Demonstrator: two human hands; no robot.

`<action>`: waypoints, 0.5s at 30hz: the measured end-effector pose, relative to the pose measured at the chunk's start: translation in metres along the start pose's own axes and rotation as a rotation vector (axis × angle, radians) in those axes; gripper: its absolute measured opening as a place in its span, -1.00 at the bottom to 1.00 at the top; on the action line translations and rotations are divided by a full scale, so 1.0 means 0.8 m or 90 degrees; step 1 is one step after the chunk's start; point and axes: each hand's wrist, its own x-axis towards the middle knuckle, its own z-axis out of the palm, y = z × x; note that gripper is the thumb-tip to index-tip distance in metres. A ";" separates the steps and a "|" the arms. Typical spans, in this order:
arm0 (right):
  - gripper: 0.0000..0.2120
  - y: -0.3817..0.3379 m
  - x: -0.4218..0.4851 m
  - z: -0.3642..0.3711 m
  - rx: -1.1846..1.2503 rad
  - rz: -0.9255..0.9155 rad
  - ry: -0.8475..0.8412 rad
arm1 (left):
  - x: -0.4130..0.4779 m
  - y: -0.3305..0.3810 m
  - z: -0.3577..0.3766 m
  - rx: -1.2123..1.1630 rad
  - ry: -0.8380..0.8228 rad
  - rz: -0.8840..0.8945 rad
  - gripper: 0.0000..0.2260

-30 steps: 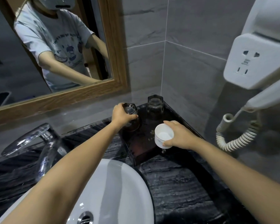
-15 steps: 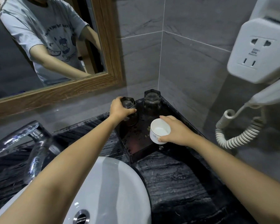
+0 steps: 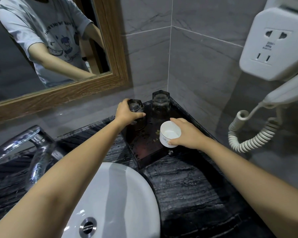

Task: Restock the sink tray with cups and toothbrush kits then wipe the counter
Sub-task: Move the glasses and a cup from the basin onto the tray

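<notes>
A dark square tray [image 3: 144,148] sits in the counter's far corner. My left hand [image 3: 126,112] grips a clear glass tumbler [image 3: 136,109] at the tray's back left. A second glass tumbler [image 3: 160,103] stands upside down at the back, free of both hands. My right hand [image 3: 186,133] holds a white ceramic cup [image 3: 169,135], mouth up, over the tray's right front part. Whether the cup touches the tray is hidden. No toothbrush kits are in view.
A white basin [image 3: 120,194] lies in front, with a chrome tap [image 3: 29,145] to its left. The black marble counter [image 3: 196,186] runs right of the basin. A wall hairdryer with socket [image 3: 273,45] and coiled cord [image 3: 248,134] hangs at right. A wood-framed mirror [image 3: 62,93] is behind.
Both hands keep their hold on the glass and the white cup. The white cup has shifted slightly toward the tray's middle; the view has tilted a little.
</notes>
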 end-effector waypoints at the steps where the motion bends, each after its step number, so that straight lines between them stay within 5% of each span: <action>1: -0.12 0.000 0.000 0.000 -0.001 -0.001 0.000 | -0.001 -0.001 0.000 0.018 0.005 0.007 -0.13; 7: -0.11 -0.003 -0.001 -0.003 -0.001 -0.008 0.001 | -0.016 -0.004 -0.004 -0.018 0.013 0.020 -0.01; 15: -0.11 -0.024 -0.004 -0.017 -0.013 -0.037 -0.006 | -0.085 0.002 -0.027 -0.018 0.094 0.197 -0.24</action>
